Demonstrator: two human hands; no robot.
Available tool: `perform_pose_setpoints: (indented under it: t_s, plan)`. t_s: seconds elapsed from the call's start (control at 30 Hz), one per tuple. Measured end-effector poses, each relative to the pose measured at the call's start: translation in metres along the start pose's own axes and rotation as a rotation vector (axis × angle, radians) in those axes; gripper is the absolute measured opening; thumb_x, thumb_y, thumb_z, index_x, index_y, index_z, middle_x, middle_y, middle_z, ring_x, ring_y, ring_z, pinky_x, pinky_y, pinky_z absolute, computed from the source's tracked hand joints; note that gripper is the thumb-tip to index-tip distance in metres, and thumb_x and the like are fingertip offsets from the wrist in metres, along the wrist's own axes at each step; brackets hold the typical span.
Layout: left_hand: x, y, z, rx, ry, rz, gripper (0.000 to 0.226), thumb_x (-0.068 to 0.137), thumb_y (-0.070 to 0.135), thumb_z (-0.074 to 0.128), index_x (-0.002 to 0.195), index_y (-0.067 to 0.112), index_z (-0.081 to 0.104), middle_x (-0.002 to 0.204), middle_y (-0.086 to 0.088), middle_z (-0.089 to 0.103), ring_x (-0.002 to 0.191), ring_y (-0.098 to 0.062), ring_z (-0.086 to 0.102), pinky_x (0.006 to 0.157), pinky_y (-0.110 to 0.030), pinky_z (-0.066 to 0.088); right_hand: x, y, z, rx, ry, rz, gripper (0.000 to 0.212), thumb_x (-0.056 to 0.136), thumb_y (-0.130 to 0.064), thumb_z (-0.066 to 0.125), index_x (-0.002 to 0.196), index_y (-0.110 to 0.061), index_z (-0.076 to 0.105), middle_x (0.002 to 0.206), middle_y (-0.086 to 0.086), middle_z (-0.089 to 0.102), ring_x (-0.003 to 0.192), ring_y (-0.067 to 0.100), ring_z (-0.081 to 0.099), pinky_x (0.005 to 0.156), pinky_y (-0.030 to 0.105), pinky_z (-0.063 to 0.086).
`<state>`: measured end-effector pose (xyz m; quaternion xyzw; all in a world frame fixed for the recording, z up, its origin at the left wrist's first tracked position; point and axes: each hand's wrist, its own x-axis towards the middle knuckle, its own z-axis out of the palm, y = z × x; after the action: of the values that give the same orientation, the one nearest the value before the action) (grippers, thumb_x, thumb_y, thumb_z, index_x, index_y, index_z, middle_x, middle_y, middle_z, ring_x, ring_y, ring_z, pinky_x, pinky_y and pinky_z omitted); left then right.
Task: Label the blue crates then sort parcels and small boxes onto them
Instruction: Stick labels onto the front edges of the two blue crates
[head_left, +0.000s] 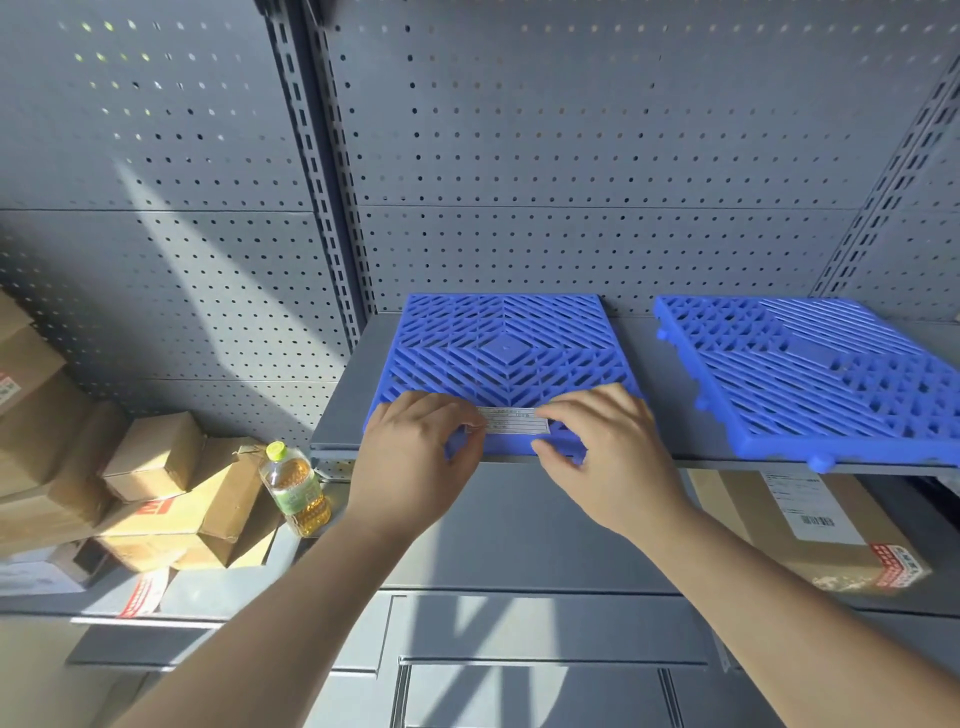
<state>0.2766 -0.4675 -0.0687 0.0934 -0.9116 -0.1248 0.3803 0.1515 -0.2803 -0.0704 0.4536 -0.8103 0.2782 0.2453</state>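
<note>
Cardboard boxes (156, 457) are heaped low, left of the left hand (415, 452), with a yellow oil bottle (293, 488) upright beside them. A brown parcel (779, 525) lies below the right hand (608, 457). Both hands curl their fingers over a white label (514, 422), pinching its ends against the near edge of a blue crate (504, 353) on the grey shelf (348, 405). A second blue crate (810, 374) lies further right, with pegboard (571, 156) behind.
</note>
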Motion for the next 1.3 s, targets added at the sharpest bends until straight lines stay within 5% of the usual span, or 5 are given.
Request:
perform_pose_setpoints:
  t_s: [0.2,0.57,1.0,1.3]
  plan:
    - [0.0,0.008,-0.006,0.0,0.011,-0.046,0.013,0.087,0.031,0.064,0.095,0.026,0.073,0.086,0.014,0.068,0.08,-0.018,0.062,0.072,-0.033,0.042,-0.001,0.002,-0.017,0.013,-0.023,0.105,0.041,0.079,-0.042,0.069,0.115,-0.022,0.067,0.114,-0.009,0.066,0.101,0.022,0.058,0.085,0.035,0.042]
    - [0.031,0.087,0.013,0.031,-0.026,-0.063,0.03,0.086,0.039,0.06,0.11,0.024,0.07,0.115,0.007,0.067,0.104,-0.026,0.061,0.086,-0.042,0.046,-0.015,0.045,-0.075,-0.068,0.043,0.174,0.043,0.08,-0.044,0.068,0.118,-0.023,0.065,0.116,-0.006,0.066,0.104,0.024,0.057,0.088,0.038,0.041]
    - [0.064,0.324,0.102,-0.04,-0.108,0.097,0.036,0.088,0.041,0.055,0.118,0.025,0.066,0.118,0.003,0.066,0.104,-0.028,0.059,0.086,-0.043,0.046,-0.111,0.203,-0.247,-0.215,0.147,0.357,0.037,0.086,-0.038,0.06,0.119,-0.021,0.064,0.116,-0.004,0.066,0.106,0.025,0.056,0.089,0.041,0.042]
    - [0.059,0.472,0.177,-0.054,-0.258,0.228,0.035,0.088,0.039,0.058,0.118,0.024,0.066,0.113,0.002,0.067,0.105,-0.029,0.06,0.087,-0.042,0.045,-0.196,0.301,-0.34,-0.317,0.059,0.519,0.029,0.087,-0.027,0.065,0.116,-0.022,0.065,0.114,-0.006,0.069,0.109,0.025,0.058,0.088,0.042,0.044]
